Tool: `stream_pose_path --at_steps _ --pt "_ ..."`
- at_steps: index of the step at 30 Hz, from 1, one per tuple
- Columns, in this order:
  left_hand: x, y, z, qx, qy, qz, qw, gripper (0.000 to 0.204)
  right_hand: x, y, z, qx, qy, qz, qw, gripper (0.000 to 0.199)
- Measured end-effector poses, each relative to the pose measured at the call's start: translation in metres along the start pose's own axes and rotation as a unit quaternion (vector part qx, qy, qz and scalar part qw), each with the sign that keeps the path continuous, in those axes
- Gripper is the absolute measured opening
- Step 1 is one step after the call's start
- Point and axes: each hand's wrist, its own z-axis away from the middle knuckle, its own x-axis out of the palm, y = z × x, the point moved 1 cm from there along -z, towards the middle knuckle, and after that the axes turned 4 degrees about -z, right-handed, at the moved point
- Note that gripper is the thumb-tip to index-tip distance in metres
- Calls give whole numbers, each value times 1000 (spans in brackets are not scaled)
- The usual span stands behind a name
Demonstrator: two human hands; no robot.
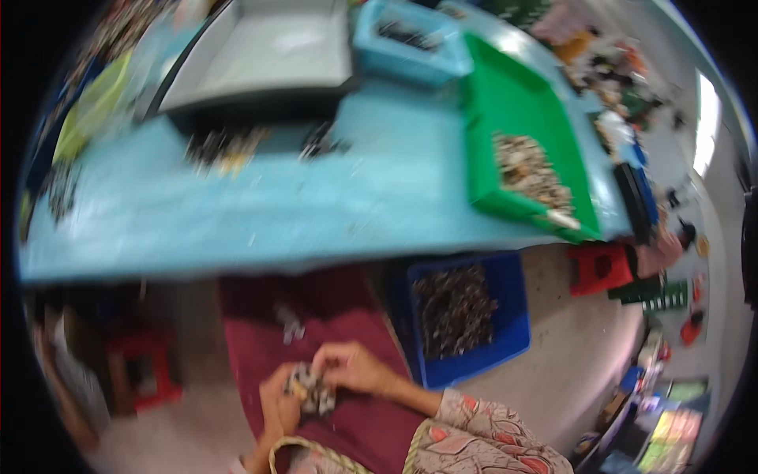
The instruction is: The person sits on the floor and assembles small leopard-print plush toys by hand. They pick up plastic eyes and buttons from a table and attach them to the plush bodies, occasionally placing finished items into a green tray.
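Above the dark red apron (316, 300) on my lap, my left hand (278, 403) is closed round a bunch of small black, white and yellowish pieces (312, 389). Blur hides what kind of pieces they are. My right hand (351, 367) is at the right side of the bunch, its fingertips pinched together against it. Whatever sits between those fingertips is too small to make out. A small pale clump (290, 324) lies on the apron just beyond my hands.
The light blue table (316, 205) holds a pale tray (260, 47), a light blue basket (414, 67), and a green tray (513, 95) with small pale pieces. Dark pieces lie nearby. A blue crate (513, 324) of dark pieces and red stools (162, 371) stand lower down.
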Motion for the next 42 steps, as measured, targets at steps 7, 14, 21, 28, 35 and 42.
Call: stream_pose_path --at_steps 7,14,21,28,35,42 --pt "-21 -8 -6 -229 -158 374 885 25 4 10 -16 -8 102 -127 987 13" --pt "-9 -13 10 -295 -203 541 761 31 9 17 -12 24 107 -170 979 14" --pt "-9 -37 12 -352 -93 530 766 37 11 25 -10 15 168 -94 981 16" --pt "-8 -30 6 -348 -112 556 747 45 13 21 -9 -12 188 -110 976 18" --pt "-9 -14 18 -258 -174 631 710 51 17 15 -9 -60 190 -138 970 19" --pt "-13 -20 0 -279 -100 615 730 37 12 14 -13 -7 130 -11 991 16"
